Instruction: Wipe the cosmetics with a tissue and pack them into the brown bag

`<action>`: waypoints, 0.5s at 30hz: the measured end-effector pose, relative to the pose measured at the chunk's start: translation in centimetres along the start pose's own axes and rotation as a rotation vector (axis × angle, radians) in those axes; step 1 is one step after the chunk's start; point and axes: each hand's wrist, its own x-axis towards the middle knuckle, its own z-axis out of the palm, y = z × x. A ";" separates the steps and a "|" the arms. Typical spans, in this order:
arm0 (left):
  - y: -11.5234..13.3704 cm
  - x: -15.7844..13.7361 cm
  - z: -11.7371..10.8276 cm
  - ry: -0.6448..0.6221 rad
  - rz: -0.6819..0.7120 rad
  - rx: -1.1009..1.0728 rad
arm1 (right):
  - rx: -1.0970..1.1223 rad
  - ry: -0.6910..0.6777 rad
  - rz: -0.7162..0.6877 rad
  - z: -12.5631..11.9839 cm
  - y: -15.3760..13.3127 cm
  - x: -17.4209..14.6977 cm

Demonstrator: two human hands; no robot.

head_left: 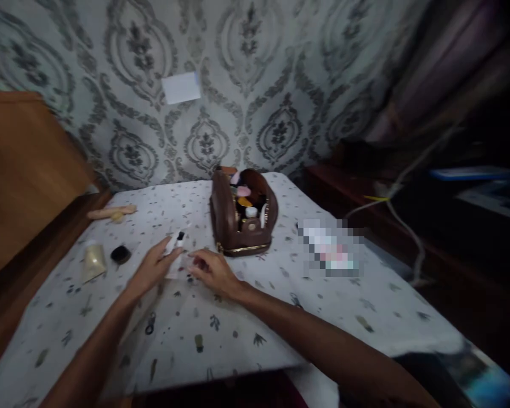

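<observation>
My left hand (155, 265) is over the middle of the table, thumb and fingers closed around a small white item with a black end (180, 240). The image is blurred, so its exact kind does not show. Just to its right, my right hand (215, 273) has its fingers curled in a pinch, and what is in them, if anything, I cannot make out. A pale, partly see-through patch lies between the two hands. Behind them an open brown cosmetic bag (250, 241) stands unzipped, with several small items inside, among them a white cap (251, 212).
On the left lie a cream-coloured tube (94, 262), a round black lid or jar (120, 254) and a beige stick-like item (111, 212). A pixelated object (329, 246) lies to the right. A white cable (412, 232) hangs past the right edge of the printed tablecloth (255, 317).
</observation>
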 end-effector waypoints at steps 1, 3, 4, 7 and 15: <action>-0.2 0.0 -0.9 -0.037 0.036 0.151 | 0.012 0.023 0.006 -0.1 -0.1 0.0; -1.4 0.0 -2.1 -0.101 0.136 0.375 | 0.022 0.060 0.018 -0.2 0.0 0.0; -2.2 0.0 -2.3 -0.160 0.189 0.452 | 0.014 0.052 0.011 -0.3 0.1 0.1; -4.4 -0.3 -1.1 -0.149 0.314 0.541 | -0.069 -0.019 -0.025 -0.3 0.5 0.3; -1.9 -0.9 0.5 0.011 0.084 0.447 | -0.220 -0.100 -0.037 -0.3 1.0 0.6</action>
